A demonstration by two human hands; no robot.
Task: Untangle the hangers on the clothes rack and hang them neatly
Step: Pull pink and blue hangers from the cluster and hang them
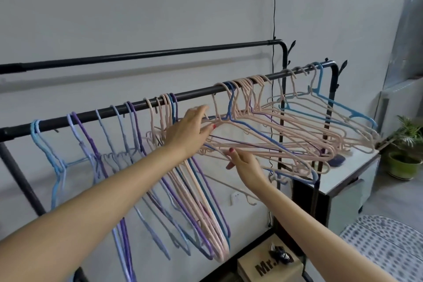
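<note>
Hangers hook along the front rail (194,96) of the clothes rack: lilac and blue ones (96,151) toward its left end, a tangled pink bunch (286,135) toward its right end. Left hand (187,133), fingers spread open, presses into the bunch. Right hand (245,162) pinches a pink hanger's lower bar (270,155).

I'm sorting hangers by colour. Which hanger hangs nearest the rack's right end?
The bright blue hanger, the last hook on the front rail before its right bend. The hangers beside it are pale pink.
</note>
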